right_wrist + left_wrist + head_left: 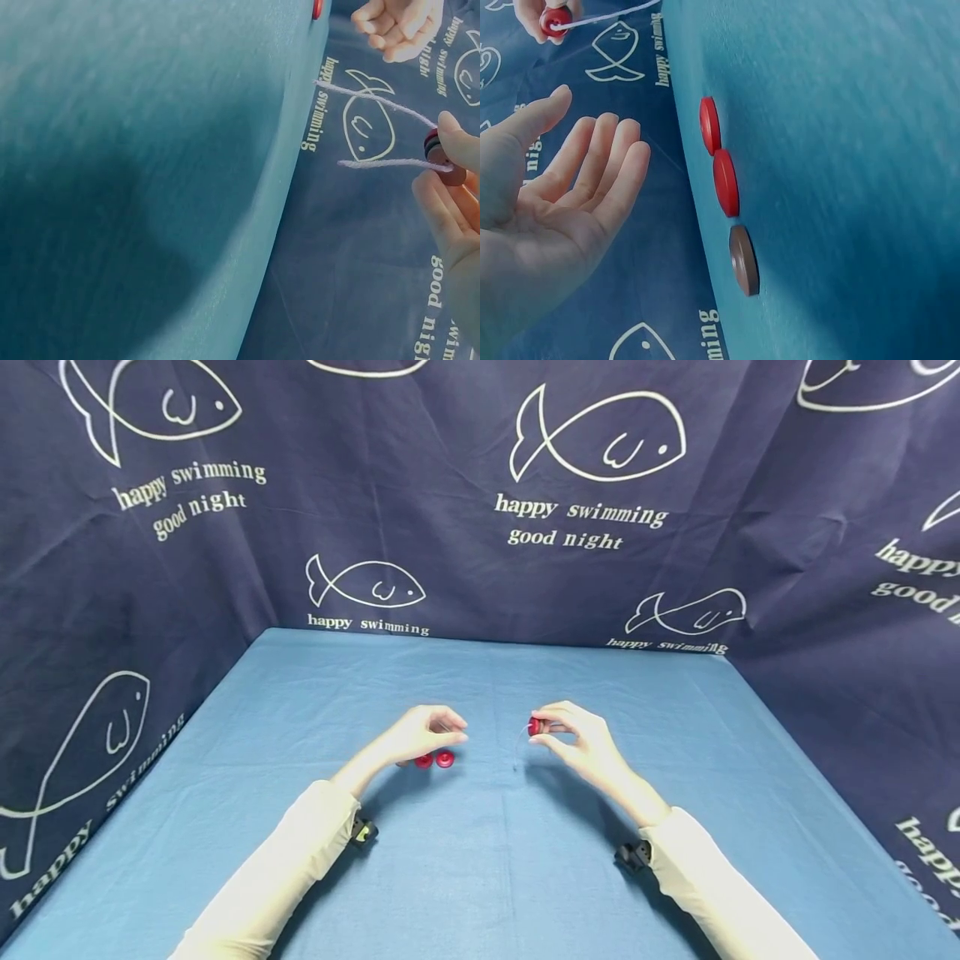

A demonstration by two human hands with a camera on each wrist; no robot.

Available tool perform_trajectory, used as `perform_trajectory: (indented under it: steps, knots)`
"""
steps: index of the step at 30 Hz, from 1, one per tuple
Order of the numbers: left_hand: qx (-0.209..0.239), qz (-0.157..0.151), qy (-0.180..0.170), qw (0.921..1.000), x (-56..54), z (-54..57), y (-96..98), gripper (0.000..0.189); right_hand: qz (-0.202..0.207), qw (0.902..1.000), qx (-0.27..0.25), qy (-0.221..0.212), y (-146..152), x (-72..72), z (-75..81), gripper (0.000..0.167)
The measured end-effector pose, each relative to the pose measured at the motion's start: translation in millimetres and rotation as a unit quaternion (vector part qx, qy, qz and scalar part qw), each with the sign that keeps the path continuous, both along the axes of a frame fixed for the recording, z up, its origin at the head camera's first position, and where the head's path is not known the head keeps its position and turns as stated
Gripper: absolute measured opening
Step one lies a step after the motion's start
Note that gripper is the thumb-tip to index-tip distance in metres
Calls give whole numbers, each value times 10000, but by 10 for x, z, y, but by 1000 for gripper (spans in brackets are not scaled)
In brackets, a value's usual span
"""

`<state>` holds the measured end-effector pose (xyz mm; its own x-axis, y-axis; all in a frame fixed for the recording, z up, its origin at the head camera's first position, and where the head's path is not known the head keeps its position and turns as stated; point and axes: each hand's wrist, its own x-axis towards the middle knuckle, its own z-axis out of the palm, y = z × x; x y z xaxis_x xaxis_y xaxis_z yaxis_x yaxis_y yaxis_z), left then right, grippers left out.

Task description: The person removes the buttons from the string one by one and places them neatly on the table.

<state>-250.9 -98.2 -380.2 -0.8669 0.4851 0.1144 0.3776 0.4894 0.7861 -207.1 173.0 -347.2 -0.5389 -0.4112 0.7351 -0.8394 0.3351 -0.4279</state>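
Two red buttons (726, 184) lie on the worktop (450, 877), right of the brown button (745, 261); I see the left hand (429, 730), fingers relaxed, near it, and well right of it the right hand (588, 745), fingers pinching a button stack (441, 157) on pale cord (386, 163)

left fingers (628, 184), loosely bent, beside two red discs (726, 184) and a brown disc (744, 260) on blue cloth (847, 135).

PASSAGE: between left fingers (627, 180) and right fingers (441, 210) | OBSTACLES: string (386, 163) (thin, dangling); flat red discs (446, 759)
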Motion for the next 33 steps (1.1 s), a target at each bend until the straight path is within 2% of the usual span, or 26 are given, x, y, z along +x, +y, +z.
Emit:
perform_trajectory:
  steps: [12,16,21,26,33]
  knots:
    - [300,-80,-125,9994,-3,-36,112,37,74,10000,25,-45,-53,36,4,35]
    - [288,-148,-49,9995,-4,-44,149,40,88,9999,54,-27,-63,43,-11,35]
    - [218,-136,-268,9993,-6,-26,206,37,143,9999,48,-3,-83,46,-24,34]
    - [108,-133,-261,9995,-22,-6,268,36,200,9998,12,-18,-107,52,-21,34]
    - [245,-162,-227,9993,-33,12,319,36,191,9998,12,-28,-126,46,-26,34]
